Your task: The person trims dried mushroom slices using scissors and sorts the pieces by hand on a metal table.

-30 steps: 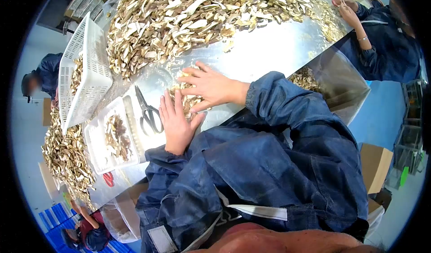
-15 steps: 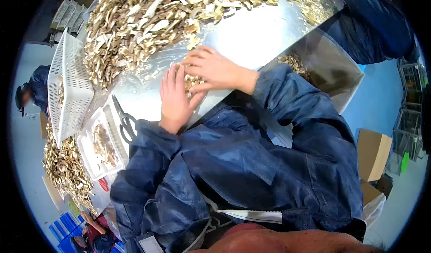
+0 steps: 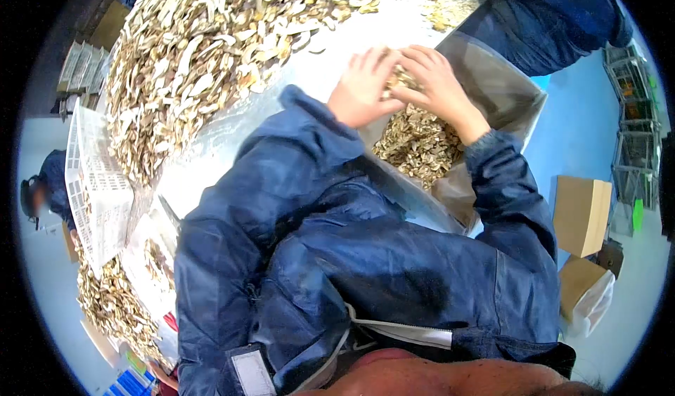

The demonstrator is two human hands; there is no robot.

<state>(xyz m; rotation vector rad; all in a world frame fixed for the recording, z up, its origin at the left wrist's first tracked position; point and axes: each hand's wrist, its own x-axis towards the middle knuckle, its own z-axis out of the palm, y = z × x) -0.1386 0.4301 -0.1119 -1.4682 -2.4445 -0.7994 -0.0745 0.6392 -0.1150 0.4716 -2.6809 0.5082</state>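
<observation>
My left hand [image 3: 364, 87] and my right hand [image 3: 437, 85] are cupped toward each other around a small heap of dried mushroom slices [image 3: 403, 80]. They are at the table's edge, over the near side of a bin lined with clear plastic [image 3: 503, 90]. Inside that bin lies a pile of mushroom slices [image 3: 416, 146], partly hidden by my right hand and wrist. A much larger heap of sliced mushrooms [image 3: 190, 73] covers the far and left parts of the shiny metal table [image 3: 211, 146].
At left, a white perforated basket [image 3: 95, 185] leans beside a white tray [image 3: 151, 262] of slices. Scissors [image 3: 169, 213] are mostly behind my sleeve. A co-worker's dark sleeve [image 3: 541, 23] reaches in at upper right. Cardboard boxes [image 3: 582, 213] stand on the blue floor.
Both hands have moved right across the table to the bin, carrying the slices between them. My left sleeve now covers most of the scissors, and the pile inside the bin shows more.
</observation>
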